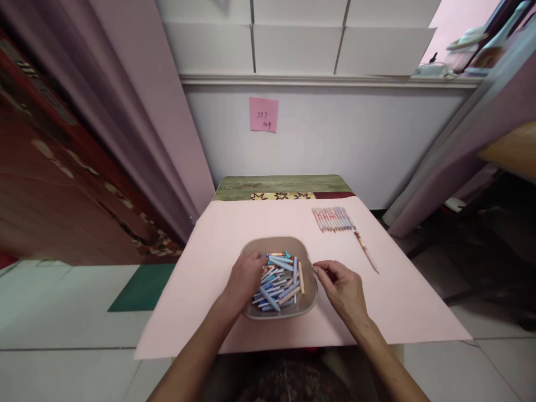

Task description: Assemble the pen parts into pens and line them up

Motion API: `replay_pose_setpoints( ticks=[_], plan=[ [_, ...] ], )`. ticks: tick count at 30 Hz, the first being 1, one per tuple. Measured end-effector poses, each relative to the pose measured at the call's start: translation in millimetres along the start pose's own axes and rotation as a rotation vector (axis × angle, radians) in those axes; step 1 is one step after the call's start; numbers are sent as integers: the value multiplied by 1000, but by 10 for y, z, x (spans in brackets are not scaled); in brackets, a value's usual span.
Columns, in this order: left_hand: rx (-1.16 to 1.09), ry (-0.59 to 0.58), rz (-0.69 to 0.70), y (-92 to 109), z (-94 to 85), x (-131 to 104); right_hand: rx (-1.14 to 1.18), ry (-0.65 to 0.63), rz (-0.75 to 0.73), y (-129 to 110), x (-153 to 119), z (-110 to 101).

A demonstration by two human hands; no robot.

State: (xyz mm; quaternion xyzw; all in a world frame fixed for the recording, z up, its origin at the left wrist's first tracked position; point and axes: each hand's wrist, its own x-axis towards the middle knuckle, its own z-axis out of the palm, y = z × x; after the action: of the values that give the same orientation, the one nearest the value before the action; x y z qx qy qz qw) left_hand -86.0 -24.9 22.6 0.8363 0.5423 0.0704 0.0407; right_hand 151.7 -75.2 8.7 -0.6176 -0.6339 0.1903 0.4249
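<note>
A beige plastic box [310,301] stands near the front of the table, filled with loose pen parts [276,285], mostly blue and white tubes with some peach ones. My left hand [249,273] reaches over the box's left rim, its fingers curled at the parts; what they hold is hidden. Beside the right rim, my right hand [341,285] has thumb and forefinger pinched together; whether it grips the rim or something small does not show. Farther back on the right lies a tidy row of assembled pens [334,219]. One single pen [367,252] lies slanted just before the row.
Pink paper [201,268] covers most of the table, leaving a green patterned strip [285,183] at the back. On the white wall hangs a pink note [263,115]. Curtains [138,111] flank the left side, and a green mat [142,287] lies on the tiled floor.
</note>
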Motion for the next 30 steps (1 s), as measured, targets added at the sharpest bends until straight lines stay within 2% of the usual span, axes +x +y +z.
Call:
replay_pose_setpoints(
  ticks=[8, 12, 16, 21, 25, 27, 28, 30],
  plan=[
    [35, 58, -104, -5, -66, 4, -19, -6, 25, 77, -4, -15],
    [-45, -1, -99, 46, -73, 59, -23, 1, 30, 89, -20, -26],
    [-50, -71, -153, 123, -1, 71, -3, -3, 37, 102, -34, -23],
    [-52, -101, -181, 115, 92, 66, 15, -13, 36, 103, -52, -22],
    [-80, -92, -164, 79, 61, 63, 13, -14, 38, 101, -74, -13],
    [-199, -21, -159, 60, 15, 51, 19, -11, 38, 95, -81, -20],
    [-340, 38, -168, 54, -9, 40, 23, -8, 38, 91, -83, -27],
    [-784, 168, -241, 56, -47, 5, 34, -3, 36, 79, -84, -39]
  ],
)
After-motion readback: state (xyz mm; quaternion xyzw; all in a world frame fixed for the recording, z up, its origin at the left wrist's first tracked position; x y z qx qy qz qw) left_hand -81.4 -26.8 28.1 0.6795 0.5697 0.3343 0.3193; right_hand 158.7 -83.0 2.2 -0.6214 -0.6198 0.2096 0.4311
